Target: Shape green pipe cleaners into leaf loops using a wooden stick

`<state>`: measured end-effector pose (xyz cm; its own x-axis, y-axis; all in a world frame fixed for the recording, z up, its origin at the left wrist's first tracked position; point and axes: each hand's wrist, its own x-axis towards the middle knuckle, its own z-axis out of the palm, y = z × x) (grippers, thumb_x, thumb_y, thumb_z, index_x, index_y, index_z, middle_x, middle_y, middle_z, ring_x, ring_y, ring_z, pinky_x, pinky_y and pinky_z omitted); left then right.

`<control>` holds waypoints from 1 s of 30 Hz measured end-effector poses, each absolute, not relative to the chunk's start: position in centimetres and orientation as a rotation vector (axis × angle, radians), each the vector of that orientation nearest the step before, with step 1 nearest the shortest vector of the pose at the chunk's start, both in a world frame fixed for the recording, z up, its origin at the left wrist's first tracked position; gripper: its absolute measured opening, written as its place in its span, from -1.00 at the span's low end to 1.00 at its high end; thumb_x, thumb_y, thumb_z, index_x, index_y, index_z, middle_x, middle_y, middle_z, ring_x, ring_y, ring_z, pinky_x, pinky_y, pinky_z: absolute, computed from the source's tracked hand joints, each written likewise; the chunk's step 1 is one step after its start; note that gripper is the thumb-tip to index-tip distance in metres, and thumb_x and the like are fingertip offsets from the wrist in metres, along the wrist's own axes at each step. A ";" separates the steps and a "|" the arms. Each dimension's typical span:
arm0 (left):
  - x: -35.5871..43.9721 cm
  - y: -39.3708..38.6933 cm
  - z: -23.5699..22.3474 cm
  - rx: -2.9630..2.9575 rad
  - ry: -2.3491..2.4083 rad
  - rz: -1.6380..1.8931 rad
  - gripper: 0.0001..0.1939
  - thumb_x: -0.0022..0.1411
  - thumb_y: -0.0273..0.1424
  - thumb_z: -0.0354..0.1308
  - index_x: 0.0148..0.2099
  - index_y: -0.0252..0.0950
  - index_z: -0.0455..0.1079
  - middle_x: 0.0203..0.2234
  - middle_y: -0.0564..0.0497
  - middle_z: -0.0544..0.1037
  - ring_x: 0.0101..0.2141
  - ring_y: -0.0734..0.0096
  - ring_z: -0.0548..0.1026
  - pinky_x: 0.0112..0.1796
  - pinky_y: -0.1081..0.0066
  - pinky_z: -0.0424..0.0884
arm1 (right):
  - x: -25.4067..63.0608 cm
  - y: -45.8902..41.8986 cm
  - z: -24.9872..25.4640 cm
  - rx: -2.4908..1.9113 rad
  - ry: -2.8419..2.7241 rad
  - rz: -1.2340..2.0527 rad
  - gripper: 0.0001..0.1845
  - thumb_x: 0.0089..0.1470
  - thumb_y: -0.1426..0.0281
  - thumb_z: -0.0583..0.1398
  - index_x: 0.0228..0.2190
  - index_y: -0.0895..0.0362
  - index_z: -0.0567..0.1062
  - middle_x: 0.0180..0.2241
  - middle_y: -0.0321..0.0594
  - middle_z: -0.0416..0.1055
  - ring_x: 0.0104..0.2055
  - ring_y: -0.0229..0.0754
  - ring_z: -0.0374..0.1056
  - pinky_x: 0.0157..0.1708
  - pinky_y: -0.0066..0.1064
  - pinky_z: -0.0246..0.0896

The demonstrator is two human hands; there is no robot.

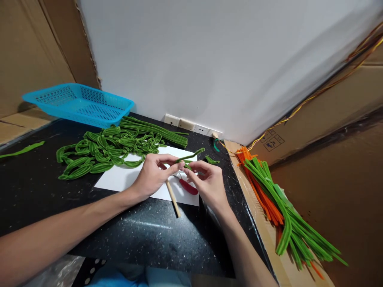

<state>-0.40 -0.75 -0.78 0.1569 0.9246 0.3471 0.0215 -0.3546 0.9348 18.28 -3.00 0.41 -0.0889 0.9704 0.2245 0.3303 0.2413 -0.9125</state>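
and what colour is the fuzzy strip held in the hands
The fuzzy strip is green; it shows in the head view.

The person's left hand (152, 175) and right hand (211, 181) are bare, with slim fingers. The left forearm (68, 225) and right forearm (243, 243) are likewise bare throughout their visible length. Clothing (116, 279) at the lower margin is bright blue, paler alongside; garment type indeterminable.
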 end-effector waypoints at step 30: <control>-0.6 -1.7 0.1 1.953 1.062 1.240 -0.90 0.25 -0.41 0.29 -0.32 -0.31 0.58 -0.49 0.04 0.61 -0.48 0.44 0.46 -0.41 0.44 0.32 | 17.5 -3.9 0.3 -1.427 -1.791 0.265 -0.80 0.20 0.32 0.24 -0.46 0.08 0.44 -0.54 -0.31 0.47 -0.55 -0.24 0.32 -0.47 -0.40 0.18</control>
<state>-0.65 -1.70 0.07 0.2481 0.8584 0.4490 0.3111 -0.5095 0.8023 17.50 -3.89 0.29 -0.0300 0.8885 0.4579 0.7180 0.3378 -0.6086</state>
